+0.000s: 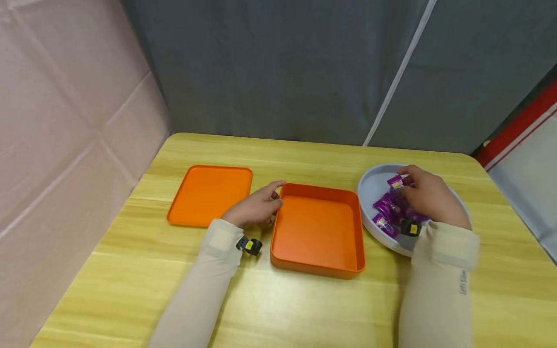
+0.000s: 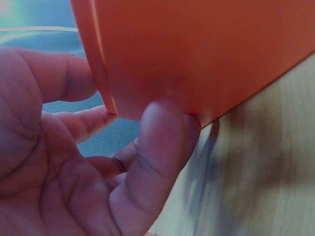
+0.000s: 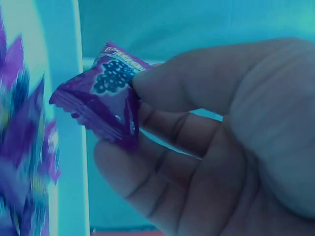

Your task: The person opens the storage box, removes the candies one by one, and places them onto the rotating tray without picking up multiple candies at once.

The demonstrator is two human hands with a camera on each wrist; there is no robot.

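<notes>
Two hands are at work over the yellow wooden counter [image 1: 278, 309]. The left hand [image 1: 256, 209] curls its fingers against the near-left corner of the orange box [image 1: 317, 232], thumb up at the rim, gripping the wall; the left wrist view shows that corner held between thumb and fingertips. The right hand [image 1: 428, 195] sits over the pale grey bowl [image 1: 370, 186] at the right, pinching one purple candy [image 3: 106, 96] between thumb and forefinger, lifted just above the heap of purple candies [image 1: 387, 212] in the bowl. The orange lid [image 1: 210, 193] lies flat on the counter, left of the box and apart from it. Both arms wear beige sleeves [image 1: 439, 290].
</notes>
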